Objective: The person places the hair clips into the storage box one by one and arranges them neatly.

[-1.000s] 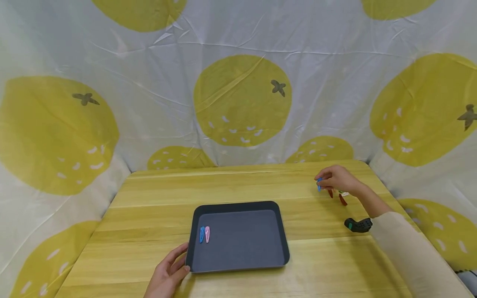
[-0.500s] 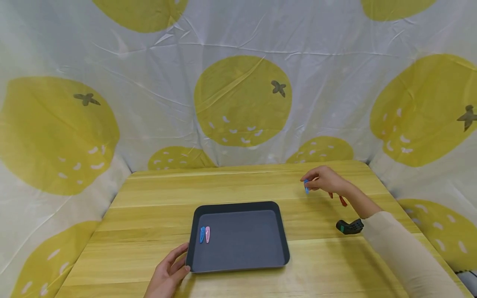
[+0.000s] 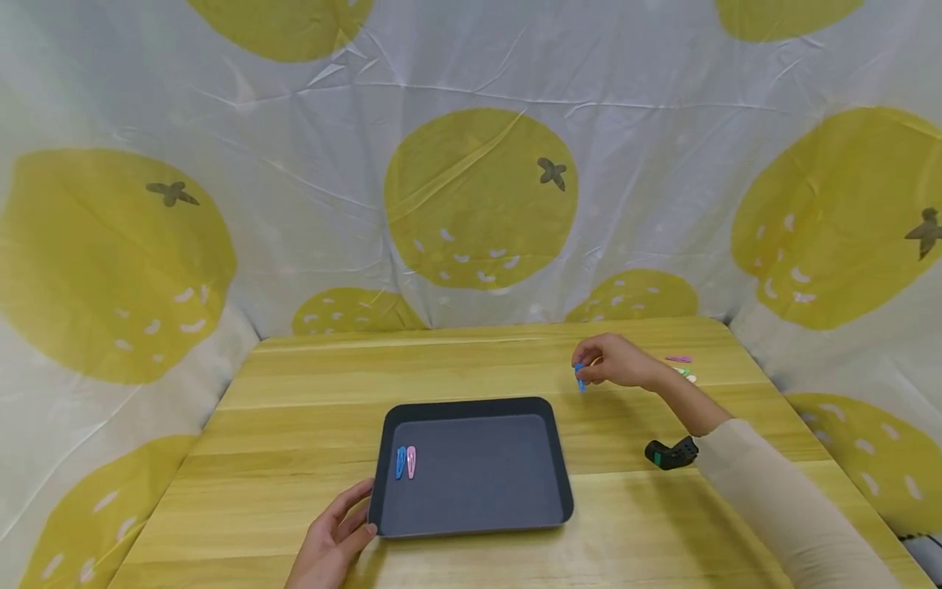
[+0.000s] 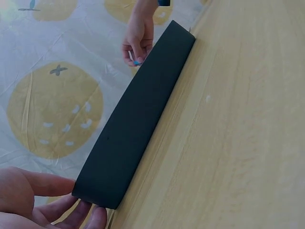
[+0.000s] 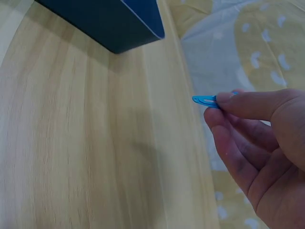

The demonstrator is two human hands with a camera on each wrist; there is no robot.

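My right hand [image 3: 611, 360] pinches a blue snap hair clip [image 5: 205, 100] between thumb and fingertips, held above the table beyond the tray's back right corner. A dark grey baking tray [image 3: 478, 474] lies in front of me. Inside it, near the left wall, a blue hair clip [image 3: 401, 463] and a pink hair clip [image 3: 411, 462] lie side by side. My left hand [image 3: 334, 532] grips the tray's front left corner, thumb at the front and fingers along the side, as the left wrist view also shows.
At the back right of the wooden table [image 3: 294, 393] lie a magenta hair clip [image 3: 679, 358] and green and white clips [image 3: 686, 374], partly behind my right forearm. A black device [image 3: 671, 452] sits at my right wrist. A lemon-print cloth [image 3: 478, 196] hangs behind the table.
My right hand has moved left with the blue hair clip, uncovering the magenta clip. The red clips seen earlier are now hidden by the arm. My left hand and the tray have stayed put.
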